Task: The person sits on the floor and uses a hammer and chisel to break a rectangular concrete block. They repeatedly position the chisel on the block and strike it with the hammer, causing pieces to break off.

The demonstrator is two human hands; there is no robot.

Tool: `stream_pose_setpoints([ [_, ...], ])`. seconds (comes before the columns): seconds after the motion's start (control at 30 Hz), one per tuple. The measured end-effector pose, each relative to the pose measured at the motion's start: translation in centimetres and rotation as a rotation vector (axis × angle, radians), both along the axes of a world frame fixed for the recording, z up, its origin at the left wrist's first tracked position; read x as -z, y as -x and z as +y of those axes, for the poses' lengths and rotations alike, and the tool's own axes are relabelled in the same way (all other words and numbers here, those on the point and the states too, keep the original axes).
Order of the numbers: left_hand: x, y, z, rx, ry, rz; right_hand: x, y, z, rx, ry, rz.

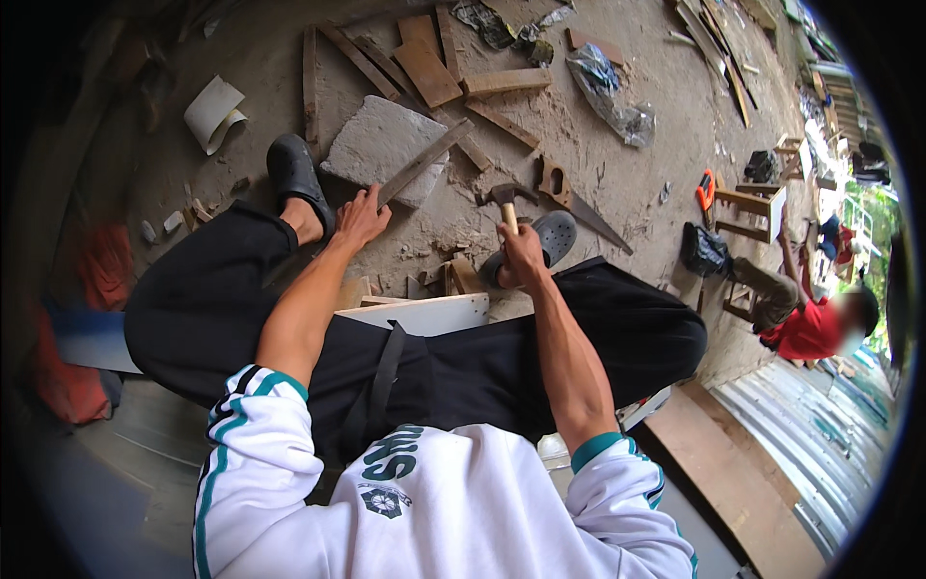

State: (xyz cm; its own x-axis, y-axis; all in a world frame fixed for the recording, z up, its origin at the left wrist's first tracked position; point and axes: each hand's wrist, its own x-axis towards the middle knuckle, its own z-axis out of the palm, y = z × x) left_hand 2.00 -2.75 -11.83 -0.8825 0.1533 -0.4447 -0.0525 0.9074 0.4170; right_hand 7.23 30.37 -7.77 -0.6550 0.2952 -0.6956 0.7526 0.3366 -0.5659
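Observation:
My left hand (361,220) is closed around the near end of a narrow wooden strip (424,161), which slants away to the right over a pale concrete block (374,142). In my right hand (524,255) is a claw hammer (509,205), gripped by its light wooden handle with the metal head pointing away from me. A handsaw (585,211) with a brown wooden handle lies on the ground just right of the hammer head. Between my legs, a white-faced board (424,316) sits with small wood pieces around it.
Several wood offcuts (424,63) lie beyond the block. A clear plastic bag (608,92) is to their right, a curled white sheet (213,113) to the left. At the right, a person in a red shirt (806,330) sits near a small wooden frame (750,210) and an orange-handled tool (706,189).

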Motion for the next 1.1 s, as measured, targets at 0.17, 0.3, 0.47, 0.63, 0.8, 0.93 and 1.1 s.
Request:
stream_pose_setpoints([
  [0.17,-1.4,-0.2,0.6,0.043,0.097,-0.048,0.4,2.6,0.0,0.034,0.006,0.069],
  [0.3,0.2,-2.2,0.7,0.066,0.128,-0.02,2.6,4.9,-1.1,-0.095,-0.274,0.256],
  [0.47,0.7,-2.8,0.4,0.053,0.143,-0.032,0.3,9.2,-4.4,-0.094,-0.158,0.454],
  [0.63,0.7,-2.2,0.3,0.055,0.134,-0.031,0.5,11.7,-6.2,-0.178,-0.21,0.449],
  [0.8,1.0,-2.5,0.0,0.064,0.105,-0.028,0.4,13.9,-5.8,-0.302,-0.27,0.429],
  [0.93,1.1,-2.5,0.2,0.053,0.122,-0.045,-0.3,13.2,-6.4,-0.226,-0.29,0.62],
  [1.1,0.9,-2.3,0.3,0.057,0.103,-0.032,0.3,14.1,-5.6,-0.42,-0.331,0.352],
])
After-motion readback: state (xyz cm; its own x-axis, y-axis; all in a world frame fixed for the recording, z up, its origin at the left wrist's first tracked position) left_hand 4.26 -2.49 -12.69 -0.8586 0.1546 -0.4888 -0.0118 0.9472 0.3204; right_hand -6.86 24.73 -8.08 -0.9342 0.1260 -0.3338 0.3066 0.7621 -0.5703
